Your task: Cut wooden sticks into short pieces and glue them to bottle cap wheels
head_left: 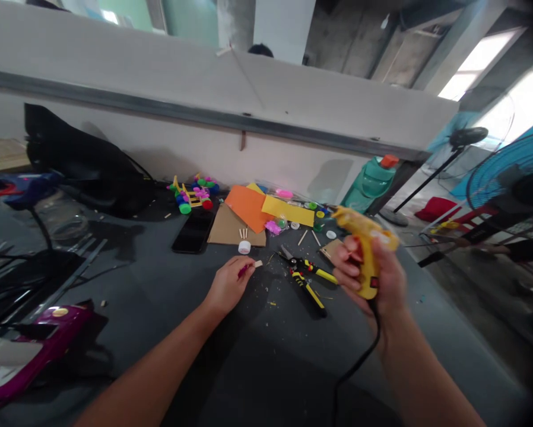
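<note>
My right hand (373,273) is wrapped round a yellow hot glue gun (365,237), raised above the table with its nozzle to the left and its black cord hanging down. Low over the dark table, my left hand (231,281) pinches a small pale wooden piece (258,263); something magenta also shows between its fingers. Just beyond that hand stands a white cap (244,247). Between my hands lie cutting pliers (306,273) with yellow and black handles, spread apart. Short wooden sticks (244,233) rest on brown cardboard (222,228).
Orange paper (246,207), yellow paper (288,210), a black phone (194,231) and colourful toy pieces (193,194) lie towards the wall. A green bottle (368,185) stands at the back right. On the left are a blue glue gun (30,188) and a magenta device (35,350).
</note>
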Demonstrator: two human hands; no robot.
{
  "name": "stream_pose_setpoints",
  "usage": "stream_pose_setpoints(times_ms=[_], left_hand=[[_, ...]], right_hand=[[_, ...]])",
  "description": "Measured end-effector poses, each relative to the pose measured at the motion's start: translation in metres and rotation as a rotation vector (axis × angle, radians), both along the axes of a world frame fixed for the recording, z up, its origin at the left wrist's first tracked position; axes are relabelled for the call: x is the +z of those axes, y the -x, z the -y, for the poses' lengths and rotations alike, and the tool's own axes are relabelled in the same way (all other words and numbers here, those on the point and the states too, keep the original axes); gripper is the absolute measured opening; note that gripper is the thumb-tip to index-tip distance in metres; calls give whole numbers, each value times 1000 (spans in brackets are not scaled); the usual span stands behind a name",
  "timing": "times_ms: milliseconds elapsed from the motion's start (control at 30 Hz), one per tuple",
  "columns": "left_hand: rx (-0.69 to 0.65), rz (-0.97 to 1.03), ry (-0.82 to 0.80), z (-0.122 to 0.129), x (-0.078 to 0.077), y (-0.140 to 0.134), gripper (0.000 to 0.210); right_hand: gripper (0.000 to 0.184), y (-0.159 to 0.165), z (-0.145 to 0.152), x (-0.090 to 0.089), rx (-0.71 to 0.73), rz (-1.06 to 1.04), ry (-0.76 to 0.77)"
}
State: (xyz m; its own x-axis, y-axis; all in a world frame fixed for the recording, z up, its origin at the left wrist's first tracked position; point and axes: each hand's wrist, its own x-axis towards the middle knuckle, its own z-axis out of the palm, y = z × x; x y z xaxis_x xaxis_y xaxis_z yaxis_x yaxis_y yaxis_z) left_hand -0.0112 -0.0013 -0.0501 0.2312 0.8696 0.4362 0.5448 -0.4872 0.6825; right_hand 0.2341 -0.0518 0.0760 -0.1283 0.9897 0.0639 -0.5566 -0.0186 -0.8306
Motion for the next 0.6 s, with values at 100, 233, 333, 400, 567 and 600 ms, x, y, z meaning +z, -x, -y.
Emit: stream_pose_setpoints(times_ms=[100, 233, 333, 400, 567, 600], left_hand=[[6, 17, 9, 0, 0, 1, 16], [58, 38, 24, -1, -1, 1, 16], [63, 57, 44, -2, -2, 2, 16], [59, 73, 47, -3, -2, 2, 18], [53, 86, 38, -2, -2, 3, 19], [53, 84, 39, -1, -1, 3, 19]], right_hand=[[26, -18, 18, 27, -276, 120, -182], [24, -39, 43, 44, -753, 419, -381], [11, -55, 47, 26, -1113, 831, -326], [24, -69, 40, 0, -1151, 1250, -108], [42, -101, 10, -82, -704, 1902, 73], [44, -105, 5, -95, -641, 1950, 90]])
